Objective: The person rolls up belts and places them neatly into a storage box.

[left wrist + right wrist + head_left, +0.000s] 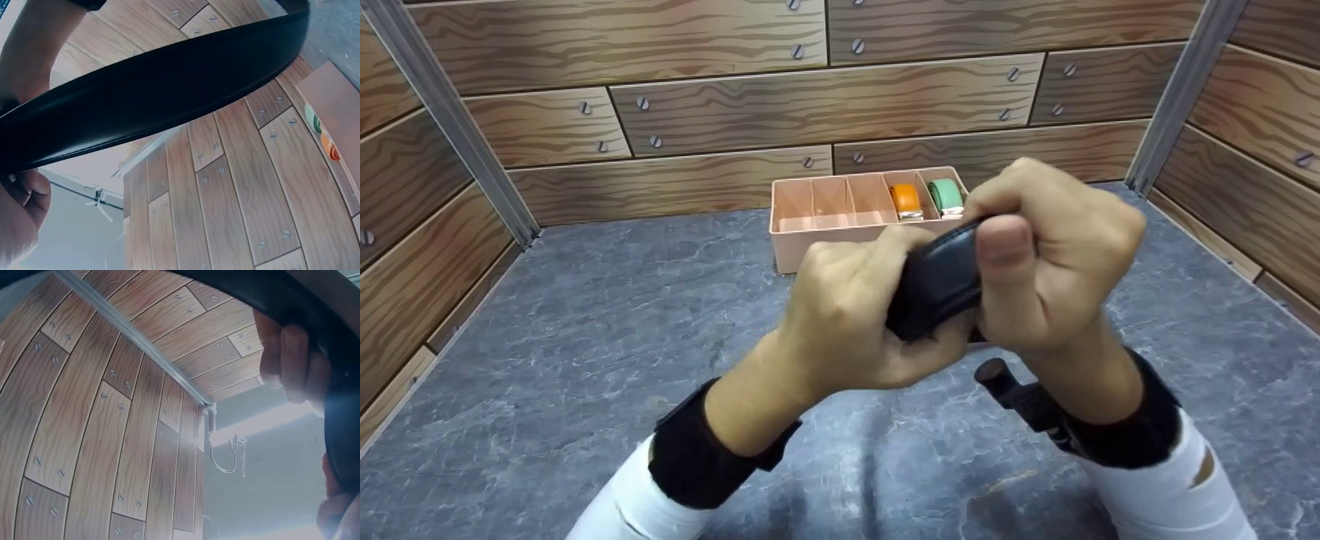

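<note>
A black leather belt (941, 281) is held up between both hands in the head view. My left hand (840, 315) grips it from the left, and the fingers of my right hand (1057, 255) curl round its other side with the thumb raised against it. A long stretch of the belt (169, 84) crosses the left wrist view and bends at the far right. The right wrist view has another curve of the belt (343, 433), with fingers (292, 354) round it. The buckle cannot be made out.
Behind the hands stands a pink divided box (791, 251) on the grey marbled tabletop (622, 322). A rolled orange belt (907, 199) and a rolled green belt (945, 195) lie in its right compartments. Wood-patterned walls (720, 120) enclose the table at the back and sides.
</note>
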`<state>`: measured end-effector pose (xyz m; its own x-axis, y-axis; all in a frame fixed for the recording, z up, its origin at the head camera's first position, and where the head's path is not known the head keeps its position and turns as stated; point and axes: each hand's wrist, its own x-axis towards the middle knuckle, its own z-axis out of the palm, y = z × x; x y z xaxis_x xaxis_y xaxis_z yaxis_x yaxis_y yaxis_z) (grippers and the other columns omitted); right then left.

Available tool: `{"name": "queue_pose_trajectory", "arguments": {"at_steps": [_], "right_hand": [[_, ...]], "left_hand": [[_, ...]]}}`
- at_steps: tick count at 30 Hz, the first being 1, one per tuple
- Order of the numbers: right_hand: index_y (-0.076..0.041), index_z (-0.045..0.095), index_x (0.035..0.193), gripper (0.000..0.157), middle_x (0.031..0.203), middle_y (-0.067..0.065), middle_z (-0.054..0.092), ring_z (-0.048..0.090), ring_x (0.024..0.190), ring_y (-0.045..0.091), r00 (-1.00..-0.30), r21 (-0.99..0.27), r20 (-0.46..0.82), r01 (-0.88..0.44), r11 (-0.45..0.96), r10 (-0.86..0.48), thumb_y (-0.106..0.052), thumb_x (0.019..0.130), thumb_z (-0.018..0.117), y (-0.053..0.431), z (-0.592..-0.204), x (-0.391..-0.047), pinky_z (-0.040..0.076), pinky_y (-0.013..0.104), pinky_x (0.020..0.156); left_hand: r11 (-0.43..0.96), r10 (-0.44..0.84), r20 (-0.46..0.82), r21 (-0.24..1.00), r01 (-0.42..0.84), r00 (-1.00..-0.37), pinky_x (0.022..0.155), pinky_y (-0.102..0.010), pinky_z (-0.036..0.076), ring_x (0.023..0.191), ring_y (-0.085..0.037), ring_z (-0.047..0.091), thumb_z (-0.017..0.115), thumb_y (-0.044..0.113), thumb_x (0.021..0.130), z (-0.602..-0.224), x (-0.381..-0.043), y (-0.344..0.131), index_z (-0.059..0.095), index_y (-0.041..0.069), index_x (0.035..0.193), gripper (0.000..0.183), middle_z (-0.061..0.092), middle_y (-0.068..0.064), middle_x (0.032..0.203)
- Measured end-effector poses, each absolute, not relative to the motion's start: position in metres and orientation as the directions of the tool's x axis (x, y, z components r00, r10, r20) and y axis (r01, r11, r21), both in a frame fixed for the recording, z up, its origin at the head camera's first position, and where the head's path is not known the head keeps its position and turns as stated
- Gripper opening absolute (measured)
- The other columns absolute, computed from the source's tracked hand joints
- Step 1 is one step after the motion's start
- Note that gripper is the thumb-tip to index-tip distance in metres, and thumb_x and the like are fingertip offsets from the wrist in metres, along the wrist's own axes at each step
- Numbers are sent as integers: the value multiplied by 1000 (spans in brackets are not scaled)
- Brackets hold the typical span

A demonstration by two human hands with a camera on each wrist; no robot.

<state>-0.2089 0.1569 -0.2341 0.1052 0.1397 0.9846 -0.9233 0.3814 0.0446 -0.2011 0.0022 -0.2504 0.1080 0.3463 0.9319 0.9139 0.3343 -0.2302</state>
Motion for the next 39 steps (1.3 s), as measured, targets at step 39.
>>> {"name": "queue_pose_trajectory", "arguments": {"at_steps": [39], "right_hand": [[-12,67,60,64,54,-2,57,44,41,12,124,80,990,-888,452,68,-65,92,53,157,-236,-208,34,25,40]], "left_hand": [[387,358,932,-196,901,49,52,-24,53,60,-12,60,76,30,72,-251,-197,-1,58,-3,101,48,62,-6,80]]}}
